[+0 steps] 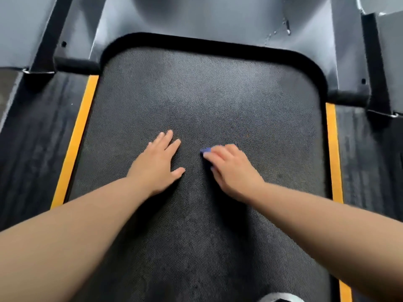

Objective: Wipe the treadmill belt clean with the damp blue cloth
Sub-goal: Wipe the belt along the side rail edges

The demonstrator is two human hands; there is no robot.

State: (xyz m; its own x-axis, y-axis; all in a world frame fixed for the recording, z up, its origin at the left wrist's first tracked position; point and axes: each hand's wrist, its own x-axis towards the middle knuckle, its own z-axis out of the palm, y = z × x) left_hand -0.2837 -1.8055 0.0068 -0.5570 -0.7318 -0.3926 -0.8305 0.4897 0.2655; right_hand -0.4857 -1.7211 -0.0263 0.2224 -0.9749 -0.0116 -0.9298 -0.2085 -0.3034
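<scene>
On the one belt (207,101), two hands: left hand (158,165) flat, right hand (231,171) covering one blue cloth (205,151).

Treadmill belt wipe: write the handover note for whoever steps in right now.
Left hand: flat on the belt, fingers spread, holding nothing.
Right hand: closed over the blue cloth, pressing it on the belt's middle; only a corner shows.
Done: cannot tell which parts have been wiped.
Left: treat the whole belt as still to do, between the yellow side strips and up to the front cover.
</scene>
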